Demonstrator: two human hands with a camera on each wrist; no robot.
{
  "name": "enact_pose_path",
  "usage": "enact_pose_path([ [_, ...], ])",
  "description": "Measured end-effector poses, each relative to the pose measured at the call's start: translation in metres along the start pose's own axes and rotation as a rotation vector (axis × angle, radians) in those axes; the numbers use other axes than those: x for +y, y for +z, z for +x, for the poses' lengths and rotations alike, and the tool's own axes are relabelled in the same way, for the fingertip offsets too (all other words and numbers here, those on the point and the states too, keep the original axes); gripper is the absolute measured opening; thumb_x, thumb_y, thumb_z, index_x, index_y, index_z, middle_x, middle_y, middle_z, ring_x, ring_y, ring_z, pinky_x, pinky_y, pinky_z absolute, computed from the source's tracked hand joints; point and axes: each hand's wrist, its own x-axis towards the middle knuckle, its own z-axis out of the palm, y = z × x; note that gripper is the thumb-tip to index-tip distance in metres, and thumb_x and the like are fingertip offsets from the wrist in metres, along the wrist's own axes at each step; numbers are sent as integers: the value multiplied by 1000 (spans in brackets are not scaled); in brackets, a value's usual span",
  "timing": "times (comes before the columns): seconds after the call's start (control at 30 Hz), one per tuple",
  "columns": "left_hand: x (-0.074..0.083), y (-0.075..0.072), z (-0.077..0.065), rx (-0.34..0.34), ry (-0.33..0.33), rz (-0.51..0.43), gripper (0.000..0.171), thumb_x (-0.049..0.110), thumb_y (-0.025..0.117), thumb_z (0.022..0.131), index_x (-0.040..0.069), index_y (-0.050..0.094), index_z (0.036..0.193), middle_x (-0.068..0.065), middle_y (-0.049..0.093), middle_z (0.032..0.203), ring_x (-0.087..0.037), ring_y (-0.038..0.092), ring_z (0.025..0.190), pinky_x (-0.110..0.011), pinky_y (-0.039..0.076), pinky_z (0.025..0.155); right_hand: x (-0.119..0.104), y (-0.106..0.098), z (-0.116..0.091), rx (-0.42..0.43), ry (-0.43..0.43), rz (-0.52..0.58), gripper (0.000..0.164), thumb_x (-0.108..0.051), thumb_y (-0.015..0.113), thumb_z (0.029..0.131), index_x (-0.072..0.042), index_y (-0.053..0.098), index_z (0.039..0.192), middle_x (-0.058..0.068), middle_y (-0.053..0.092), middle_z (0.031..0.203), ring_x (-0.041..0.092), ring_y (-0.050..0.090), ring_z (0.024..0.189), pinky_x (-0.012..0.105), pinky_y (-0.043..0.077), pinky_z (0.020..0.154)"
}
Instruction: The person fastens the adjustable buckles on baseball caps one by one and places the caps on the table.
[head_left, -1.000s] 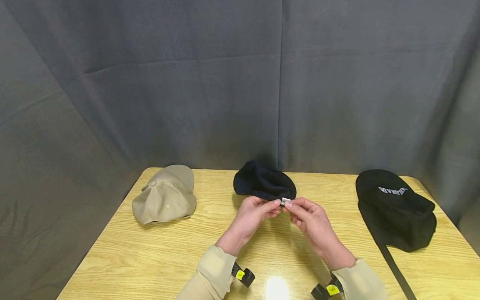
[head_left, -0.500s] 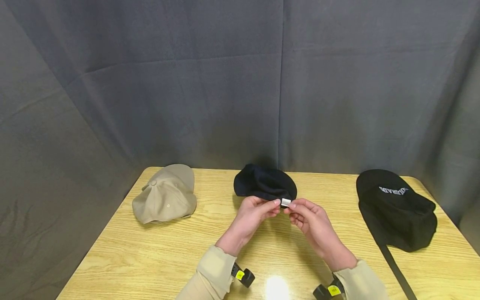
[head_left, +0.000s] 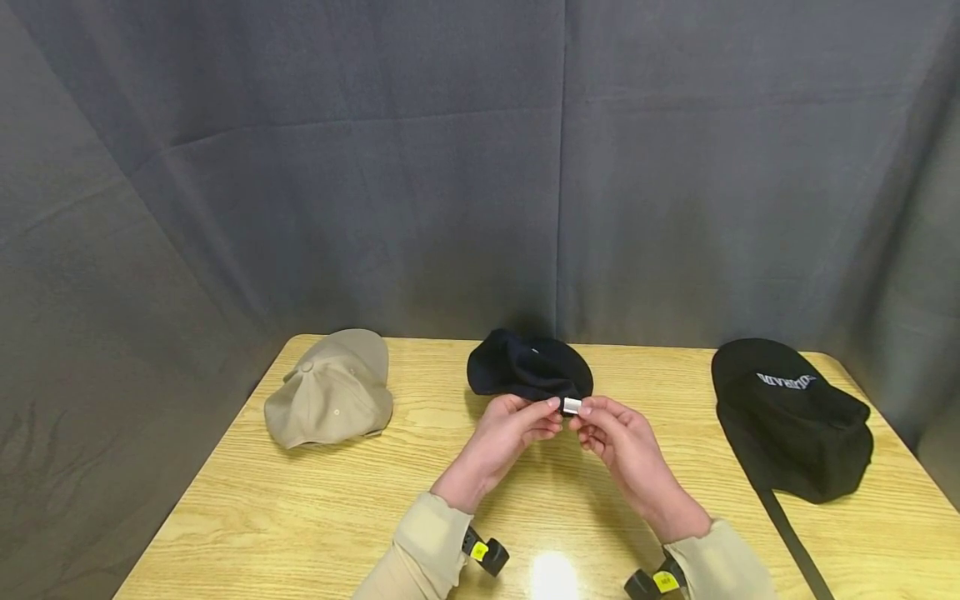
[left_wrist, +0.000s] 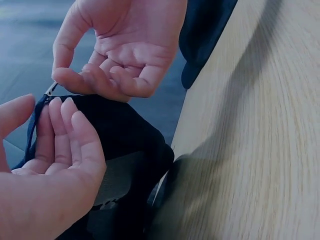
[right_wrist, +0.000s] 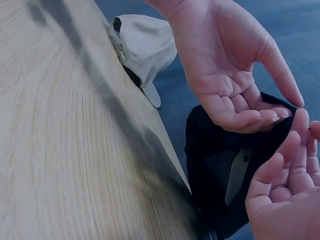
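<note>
A dark navy cap sits at the back middle of the table, its strap edge lifted toward me. My left hand pinches that strap between thumb and fingers, just left of a small silver buckle. On the buckle's right side, my right hand pinches the buckle end with thumb and forefinger. The left wrist view catches the buckle's metal edge between both hands. Inside the cap, a grey panel shows in the right wrist view. The strap's end is hidden by fingers.
To the left lies a beige cap. A black cap with white lettering lies at right, its long strap trailing to the front. The wooden table ends at a grey curtain.
The right thumb has shifted slightly right, so more of the silver buckle shows. The navy cap's crown has sagged a little, and a small light mark appears on it.
</note>
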Motion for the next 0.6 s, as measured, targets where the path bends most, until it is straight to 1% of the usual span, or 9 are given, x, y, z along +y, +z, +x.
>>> enact_pose_path([
  [0.1,0,0,0,7,2,1,16,8,67,99,-8,70,100,-7,69,87,-14,66,78,-24,55,78,0,0,0,6,-10,-1,12,-12,57,105,-3,62,99,4,69,88,11,63,80,24,53,74],
  [0.2,-1,0,0,25,13,28,18,7,67,98,-10,70,101,-8,69,88,-15,67,79,-25,56,78,0,-1,0,5,-16,-10,12,-13,58,105,-4,62,99,4,69,87,11,63,80,24,54,74],
  [0.3,-2,0,1,43,23,53,19,8,68,98,-11,70,102,-9,70,89,-15,66,79,-25,56,78,1,0,0,3,-19,-19,12,-13,59,104,-3,63,100,6,70,89,12,62,80,25,54,74],
  [0.43,-3,-1,1,65,28,70,18,8,70,97,-10,70,102,-12,70,90,-15,66,78,-25,55,77,1,0,1,16,-21,-37,13,-13,62,103,-1,63,103,7,69,90,13,61,79,25,53,74],
  [0.5,-3,-1,1,69,28,72,18,7,70,97,-10,70,102,-12,70,89,-15,66,78,-25,56,77,2,0,2,27,-18,-41,13,-13,62,103,0,63,103,6,69,89,12,61,79,25,54,73],
  [0.6,-3,-1,1,63,27,66,18,7,70,97,-10,70,102,-9,70,88,-14,66,78,-25,56,77,3,0,1,31,-6,-34,15,-14,58,105,0,63,104,6,68,88,13,60,77,25,54,73],
])
